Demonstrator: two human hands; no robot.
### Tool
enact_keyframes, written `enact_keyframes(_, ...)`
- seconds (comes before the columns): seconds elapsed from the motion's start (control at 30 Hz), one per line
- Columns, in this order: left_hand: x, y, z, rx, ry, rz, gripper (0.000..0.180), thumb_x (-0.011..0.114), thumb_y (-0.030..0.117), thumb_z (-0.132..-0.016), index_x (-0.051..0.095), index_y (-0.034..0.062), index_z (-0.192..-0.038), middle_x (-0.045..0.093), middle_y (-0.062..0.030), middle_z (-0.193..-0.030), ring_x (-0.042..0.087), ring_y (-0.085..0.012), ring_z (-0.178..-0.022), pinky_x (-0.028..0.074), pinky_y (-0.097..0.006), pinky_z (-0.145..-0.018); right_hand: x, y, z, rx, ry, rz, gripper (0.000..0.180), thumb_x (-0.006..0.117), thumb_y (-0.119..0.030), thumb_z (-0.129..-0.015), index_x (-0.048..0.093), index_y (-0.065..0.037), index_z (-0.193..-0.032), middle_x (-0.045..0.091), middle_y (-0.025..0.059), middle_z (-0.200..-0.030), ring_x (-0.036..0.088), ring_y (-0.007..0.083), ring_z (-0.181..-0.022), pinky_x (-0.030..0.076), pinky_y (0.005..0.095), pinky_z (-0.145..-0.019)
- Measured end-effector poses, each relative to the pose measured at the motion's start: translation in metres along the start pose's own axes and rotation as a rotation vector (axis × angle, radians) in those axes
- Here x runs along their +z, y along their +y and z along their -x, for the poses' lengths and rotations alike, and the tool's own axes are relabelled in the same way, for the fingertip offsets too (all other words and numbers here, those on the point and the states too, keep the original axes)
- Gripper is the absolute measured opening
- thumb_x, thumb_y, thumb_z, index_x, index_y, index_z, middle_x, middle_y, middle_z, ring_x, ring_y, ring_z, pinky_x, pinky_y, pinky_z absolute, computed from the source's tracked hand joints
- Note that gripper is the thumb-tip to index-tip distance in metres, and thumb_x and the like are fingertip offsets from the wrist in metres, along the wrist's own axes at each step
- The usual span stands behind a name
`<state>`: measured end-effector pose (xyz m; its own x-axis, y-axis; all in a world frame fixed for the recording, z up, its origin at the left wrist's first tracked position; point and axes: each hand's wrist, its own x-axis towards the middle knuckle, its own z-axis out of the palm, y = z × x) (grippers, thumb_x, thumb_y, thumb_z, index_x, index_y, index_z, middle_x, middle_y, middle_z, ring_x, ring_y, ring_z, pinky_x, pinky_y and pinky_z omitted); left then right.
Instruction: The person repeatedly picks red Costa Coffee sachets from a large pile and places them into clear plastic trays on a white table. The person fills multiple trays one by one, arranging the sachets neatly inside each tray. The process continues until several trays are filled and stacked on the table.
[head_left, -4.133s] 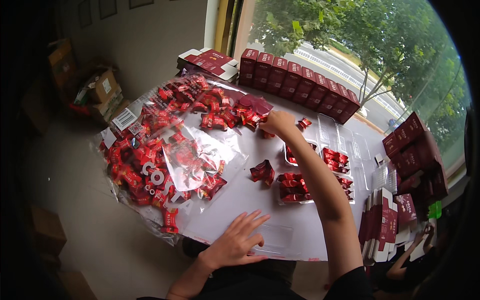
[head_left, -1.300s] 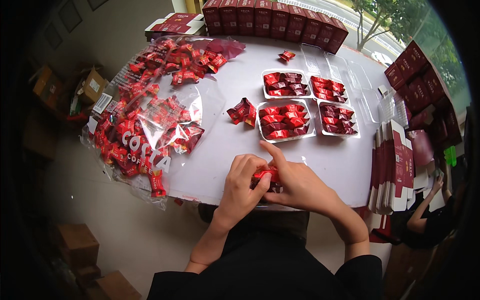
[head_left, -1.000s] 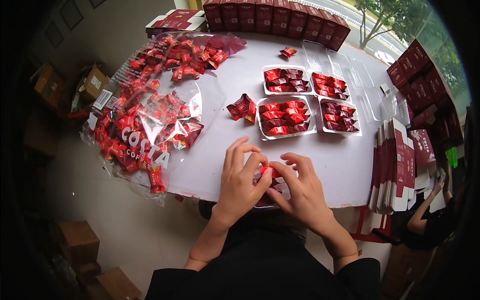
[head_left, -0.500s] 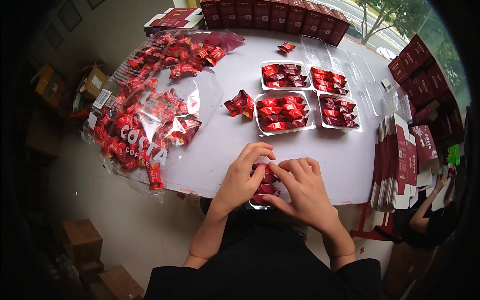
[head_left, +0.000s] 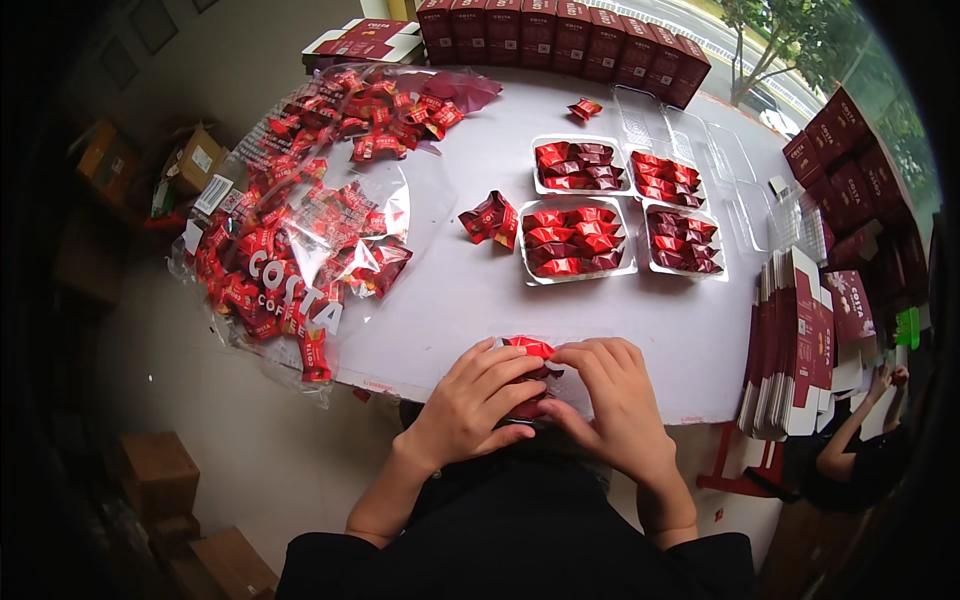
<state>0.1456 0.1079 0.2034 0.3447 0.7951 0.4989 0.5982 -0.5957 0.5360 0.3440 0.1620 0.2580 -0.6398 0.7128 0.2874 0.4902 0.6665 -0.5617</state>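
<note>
Obs, head cam: red foil sachets (head_left: 527, 350) sit at lower centre of frame, at the near edge of the white table (head_left: 450, 300), in what looks like a small clear tray; tray mostly hidden, can't confirm. Left hand (head_left: 470, 405) and right hand (head_left: 610, 400) both curl over them from below, fingertips pressed onto the packets. Grip: fingers together on the sachets, both hands, though whether pinching or just pressing down I cannot tell, since the palms cover the contact. Outward: centre-right, four clear trays (head_left: 578, 240) already filled w/ red and dark-red sachets, in a two-by-two block; a few empty clear trays (head_left: 690, 135) above them. Small loose cluster of sachets (head_left: 490, 218) just left of the filled block, one stray (head_left: 585, 108) near top. Left of frame: big clear bag of sachets (head_left: 290, 250), spilling open, hanging partly over the table edge. Top: row of dark-red cartons (head_left: 560, 35). Right edge: stack of flat carton blanks (head_left: 795, 340), more cartons upper right. Another person's hand (head_left: 880, 385) low at far right, well apart. Risk, my judgement: work sits right on the table lip, so a slip or too firm a push could tip packets into the lap or onto the floor. Pressing hard might also crease the foil. Bag overhang at left could slide off if nudged.
</note>
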Motion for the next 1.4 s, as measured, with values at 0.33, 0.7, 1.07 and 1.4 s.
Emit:
enact_keyframes(0.33, 0.002, -0.006, -0.007, 0.06, 0.006, 0.089, 0.046, 0.079, 0.024, -0.073, 0.049, 0.0068, -0.104, 0.049, -0.0145, -0.131, 0.048, -0.0343, -0.123, 0.04, -0.051, -0.103, 0.009, 0.008, -0.002, -0.109, -0.077, 0.225, 0.01, 0.068, -0.011, -0.077, 0.063, -0.011, -0.087, 0.063, 0.0012, -0.089, 0.06, 0.0189, -0.09, 0.033, 0.0481, -0.102)
enact_keyframes(0.7, 0.005, -0.008, -0.004, 0.086, 0.042, 0.048, 0.051, 0.082, 0.015, -0.06, 0.052, 0.0086, -0.101, 0.054, -0.0144, -0.125, 0.053, -0.0349, -0.115, 0.045, -0.049, -0.096, -0.011, 0.025, -0.136, -0.391, 0.019, 0.488, 0.028, 0.068, -0.009, -0.075, 0.057, -0.006, -0.101, 0.062, 0.0086, -0.09, 0.061, 0.0267, -0.091, 0.046, 0.0438, -0.082)
enact_keyframes(1.07, 0.006, -0.01, -0.001, 0.091, 0.075, 0.086, 0.051, 0.083, 0.015, -0.062, 0.052, 0.0098, -0.102, 0.054, -0.0134, -0.126, 0.054, -0.0336, -0.114, 0.045, -0.048, -0.096, 0.028, 0.049, -0.203, -0.219, -0.386, 0.572, 0.032, 0.072, -0.015, -0.072, 0.054, -0.005, -0.097, 0.064, 0.0105, -0.077, 0.064, 0.0325, -0.074, 0.049, 0.0415, -0.065)
enact_keyframes(1.4, 0.005, -0.008, 0.0, 0.073, 0.074, 0.082, 0.049, 0.083, 0.015, -0.063, 0.053, 0.0098, -0.102, 0.054, -0.0119, -0.128, 0.053, -0.0315, -0.118, 0.043, -0.048, -0.099, 0.026, 0.051, -0.217, -0.175, -0.439, 0.369, 0.037, 0.076, -0.021, -0.069, 0.058, -0.003, -0.096, 0.067, 0.0129, -0.086, 0.065, 0.0316, -0.083, 0.05, 0.0405, -0.072)
